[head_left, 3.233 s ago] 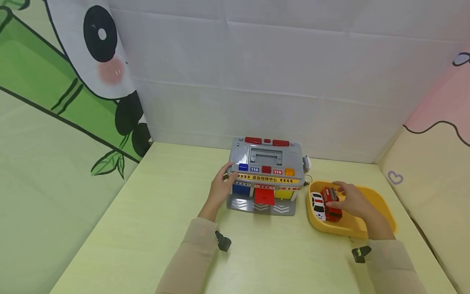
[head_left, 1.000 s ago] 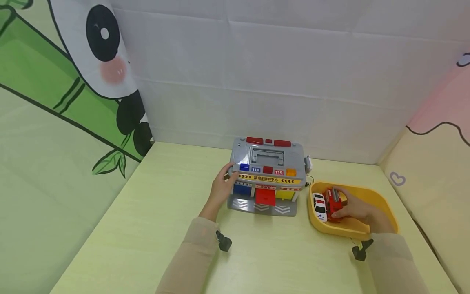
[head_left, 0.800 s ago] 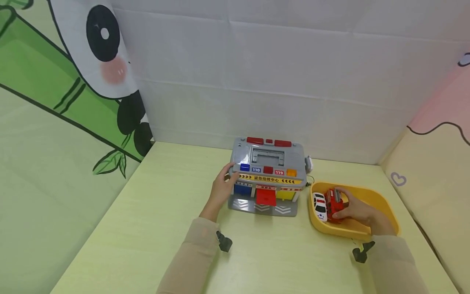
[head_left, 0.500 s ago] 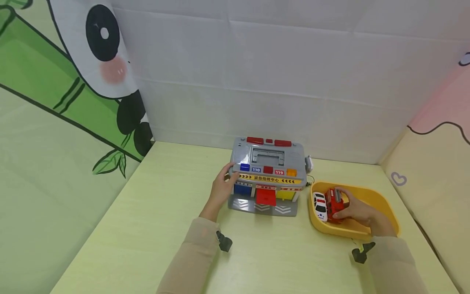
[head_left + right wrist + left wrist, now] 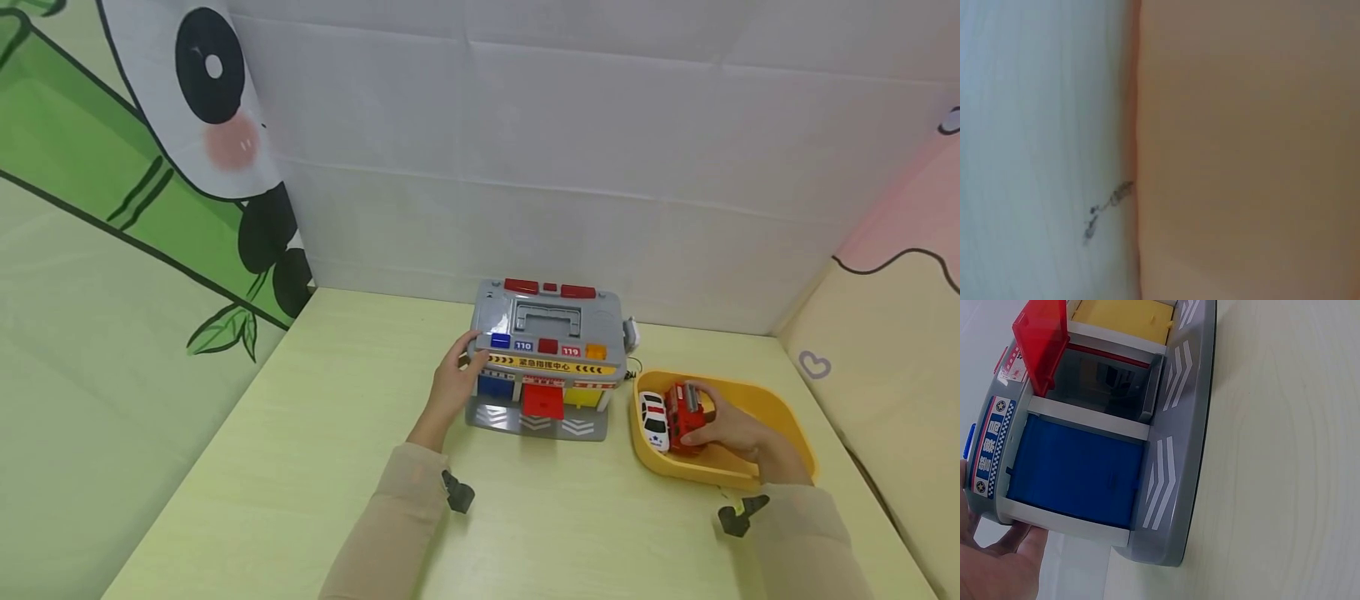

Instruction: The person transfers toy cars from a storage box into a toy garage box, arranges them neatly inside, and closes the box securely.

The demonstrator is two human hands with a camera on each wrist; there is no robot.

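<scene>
A grey toy emergency station (image 5: 547, 358) with blue, red and yellow garage doors stands on the table. Its red door (image 5: 1041, 340) is swung up, while the blue door (image 5: 1079, 472) is down. My left hand (image 5: 452, 385) holds the station's left end, thumb at the front and fingers round the side. At the right, my right hand (image 5: 729, 425) grips a red toy fire truck (image 5: 682, 417) between thumb and fingers, inside a yellow tray (image 5: 780, 417). Left of the truck lies a white toy police car (image 5: 653, 422). The right wrist view shows neither hand nor truck.
The tray's side (image 5: 1247, 150) fills most of the right wrist view. A dark coiled cord (image 5: 632, 371) lies between station and tray. A white cloth wall (image 5: 525, 167) rises behind the table (image 5: 315, 467), and a printed wall borders each side.
My right hand was over the fire truck with fingers spread; it has come down and taken hold of it. The truck sits slightly tilted now. My left hand keeps its place.
</scene>
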